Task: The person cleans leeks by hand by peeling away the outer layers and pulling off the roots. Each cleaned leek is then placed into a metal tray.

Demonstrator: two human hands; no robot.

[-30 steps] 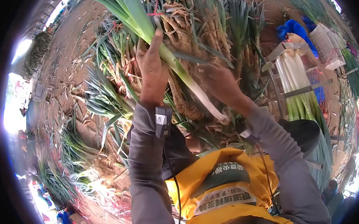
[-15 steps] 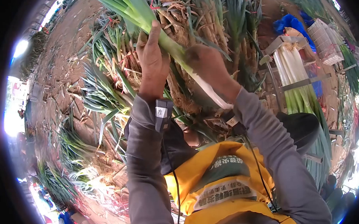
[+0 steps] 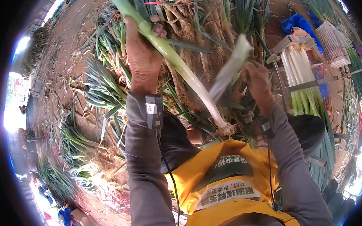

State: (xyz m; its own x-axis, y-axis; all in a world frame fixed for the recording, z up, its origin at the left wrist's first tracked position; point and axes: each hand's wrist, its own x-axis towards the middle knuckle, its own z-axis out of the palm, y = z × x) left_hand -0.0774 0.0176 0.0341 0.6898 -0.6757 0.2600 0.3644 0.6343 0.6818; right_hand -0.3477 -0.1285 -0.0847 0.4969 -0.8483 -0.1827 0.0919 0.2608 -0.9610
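Observation:
My left hand [image 3: 142, 60] is wrapped around the upper stalk of a long green onion [image 3: 181, 69], its fingertips showing on the far side. The onion slants down to the right, and its pale shank ends in a rooty tip just above the yellow apron [image 3: 227, 171]. To the right, my right hand [image 3: 259, 80] pinches a loose strip of outer leaf [image 3: 232, 65], blurred by motion, apart from the stalk's upper part. Beneath both hands lie unpeeled green onions [image 3: 182, 29] with dry, brown roots.
Peeled white green onions [image 3: 295, 69] lie in a metal rack [image 3: 311, 83] at right. Beyond it are a blue plastic bag [image 3: 299, 27] and a white crate [image 3: 331, 44]. More onion bundles [image 3: 76, 144] lie on the littered dirt ground at left.
My right hand has moved away from the stalk to the right, pulling a leaf strip off it. The onion's root end now shows, and my left hand has shifted slightly left.

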